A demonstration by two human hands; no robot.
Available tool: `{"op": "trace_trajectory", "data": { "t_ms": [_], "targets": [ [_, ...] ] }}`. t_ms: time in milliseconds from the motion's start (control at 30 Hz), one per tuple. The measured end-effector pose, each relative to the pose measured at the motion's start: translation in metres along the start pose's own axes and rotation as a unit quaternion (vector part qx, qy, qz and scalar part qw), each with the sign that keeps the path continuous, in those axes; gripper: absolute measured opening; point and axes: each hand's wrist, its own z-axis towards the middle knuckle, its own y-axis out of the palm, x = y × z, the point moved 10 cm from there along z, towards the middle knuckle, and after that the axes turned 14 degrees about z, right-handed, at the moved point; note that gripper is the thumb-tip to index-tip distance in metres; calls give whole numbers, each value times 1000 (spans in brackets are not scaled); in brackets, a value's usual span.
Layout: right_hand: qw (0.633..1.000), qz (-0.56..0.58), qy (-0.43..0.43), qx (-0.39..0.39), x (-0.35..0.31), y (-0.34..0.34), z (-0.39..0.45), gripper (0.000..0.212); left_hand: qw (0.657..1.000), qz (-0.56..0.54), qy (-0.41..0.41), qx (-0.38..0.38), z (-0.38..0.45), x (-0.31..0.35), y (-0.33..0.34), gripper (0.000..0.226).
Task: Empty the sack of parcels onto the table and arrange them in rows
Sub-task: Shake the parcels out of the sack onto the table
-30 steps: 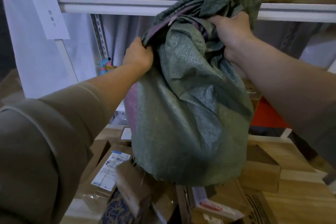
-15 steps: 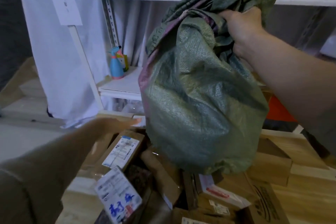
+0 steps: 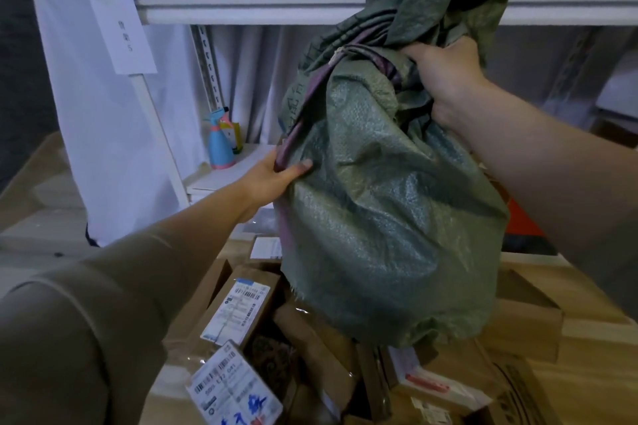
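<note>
Head view shows us holding the green woven sack (image 3: 386, 217) upended in the air above the table (image 3: 587, 386). Our right hand (image 3: 445, 76) has a closed grip on the bunched fabric at the top, fingers curled tight into the folds, and carries most of the hang. Lower down and to the left of that grip, our left hand (image 3: 276, 176) pinches the purple-edged seam on the sack's side, thumb over the cloth and fingers behind it.

Directly beneath the two grips, the sack's frayed open mouth faces down, just above a heap of parcels (image 3: 241, 307): brown cardboard boxes with white shipping labels, lying at all angles, some overlapping. One flat box (image 3: 524, 317) sits below the right grip, a little apart from the heap.

We judge we are at the end of the emptying step. The sack bulges, but we cannot tell whether anything remains inside. The next move calls for a shake or a lift at the left grip to make sure it is clear, then setting the sack aside, off the table. Arranging in rows has not begun; nothing below lies in line yet.
</note>
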Motion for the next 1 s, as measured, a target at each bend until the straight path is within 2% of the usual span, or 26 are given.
{"op": "trace_trajectory", "data": {
  "t_ms": [67,100,167,333,467,567,700,800,867,967,1000],
  "targets": [
    [1000,-5,2,1,-2,-1,0,28,996,71,-10,60,4,2,-10,39],
    [1000,-7,2,2,-4,-1,1,34,993,81,-19,82,6,2,-13,36],
    [1000,-3,-4,5,-11,-3,2,42,991,72,-21,112,9,10,-19,36],
    [998,35,-27,35,-39,-9,7,42,983,14,33,178,19,51,-38,27],
    [998,34,-36,41,-46,-15,6,37,980,-30,44,193,23,60,-44,24],
    [998,25,-34,52,-41,-22,4,44,991,42,28,122,23,55,-28,23],
    [996,21,-53,65,-45,-23,0,36,975,19,43,217,19,66,-57,30],
    [997,8,-59,49,-44,-18,-2,34,979,134,16,150,24,59,-40,30],
    [997,2,-58,41,-45,-16,-4,35,972,145,13,186,20,57,-48,31],
    [996,17,-68,47,-52,-20,-3,36,958,71,39,276,9,67,-68,28],
    [996,19,-70,44,-55,-20,-3,36,955,71,46,286,8,71,-69,27]
  ]
}}
